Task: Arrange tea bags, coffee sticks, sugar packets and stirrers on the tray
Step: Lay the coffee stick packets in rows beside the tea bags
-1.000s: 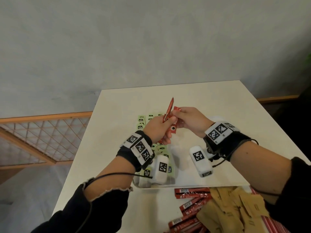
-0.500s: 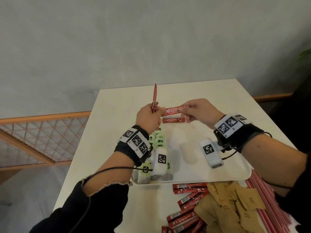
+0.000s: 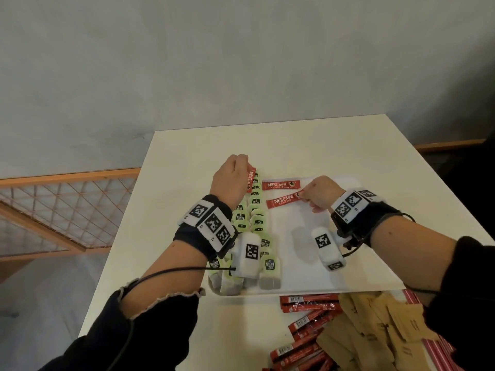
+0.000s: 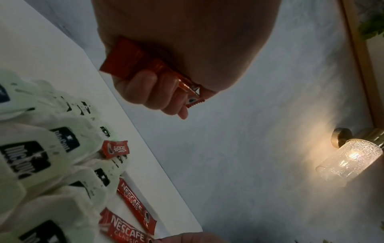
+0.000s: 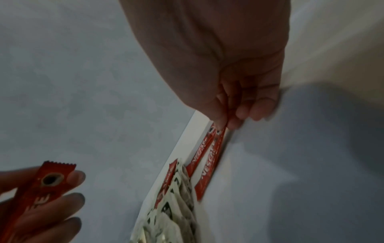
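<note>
My left hand [image 3: 232, 178] hovers over the far left of the white tray [image 3: 356, 277] and grips red coffee sticks [image 4: 145, 65], whose end also shows in the right wrist view [image 5: 56, 177]. My right hand [image 3: 318, 195] pinches the right end of a coffee stick [image 3: 284, 201] that lies flat on the tray. A second stick [image 3: 280, 185] lies just beyond it. Another stick [image 3: 250, 180] shows beside my left hand at the far end of the tea bags [image 3: 254, 223]. These green-tagged bags fill the tray's left side in rows.
Loose coffee sticks [image 3: 308, 303], brown sugar packets [image 3: 375, 333] and red-striped stirrers [image 3: 436, 349] lie on the white table [image 3: 187, 145] in front of the tray. The tray's right half is bare. A grey wall stands behind the table.
Both hands came down from mid-air and moved apart. My right hand drew a stick out of the left hand's bundle and laid it on the tray below the first one.
</note>
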`<action>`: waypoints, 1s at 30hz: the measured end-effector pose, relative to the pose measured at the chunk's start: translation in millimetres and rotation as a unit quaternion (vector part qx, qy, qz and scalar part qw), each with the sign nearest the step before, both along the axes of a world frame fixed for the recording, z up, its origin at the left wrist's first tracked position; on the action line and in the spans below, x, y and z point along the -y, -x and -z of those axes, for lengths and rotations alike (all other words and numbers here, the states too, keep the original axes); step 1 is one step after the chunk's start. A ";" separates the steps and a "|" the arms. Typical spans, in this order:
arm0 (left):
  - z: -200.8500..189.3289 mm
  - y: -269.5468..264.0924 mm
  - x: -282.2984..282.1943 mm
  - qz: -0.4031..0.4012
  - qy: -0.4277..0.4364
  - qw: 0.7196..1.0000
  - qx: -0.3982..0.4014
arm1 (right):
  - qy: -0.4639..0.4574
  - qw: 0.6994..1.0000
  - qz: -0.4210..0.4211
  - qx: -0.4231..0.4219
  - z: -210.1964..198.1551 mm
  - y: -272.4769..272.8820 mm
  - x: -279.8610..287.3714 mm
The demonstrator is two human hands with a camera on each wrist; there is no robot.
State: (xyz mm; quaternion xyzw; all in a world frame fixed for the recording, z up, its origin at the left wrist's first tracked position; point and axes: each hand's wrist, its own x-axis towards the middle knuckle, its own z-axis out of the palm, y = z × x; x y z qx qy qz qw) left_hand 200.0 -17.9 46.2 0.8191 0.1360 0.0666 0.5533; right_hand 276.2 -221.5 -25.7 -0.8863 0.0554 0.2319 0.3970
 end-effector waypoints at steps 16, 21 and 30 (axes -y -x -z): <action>25.2 -49.5 -25.3 0.055 -0.331 0.920 -0.202 | 0.036 0.996 0.061 0.047 3.4 -6.3 -20.5; 28.4 -57.1 -14.9 0.071 -0.387 0.890 -0.231 | 0.021 0.996 0.050 0.066 -2.4 -4.6 -19.5; 37.9 -66.2 -21.4 0.081 -0.318 0.914 -0.238 | -0.013 0.991 0.060 0.121 -14.7 0.0 -19.5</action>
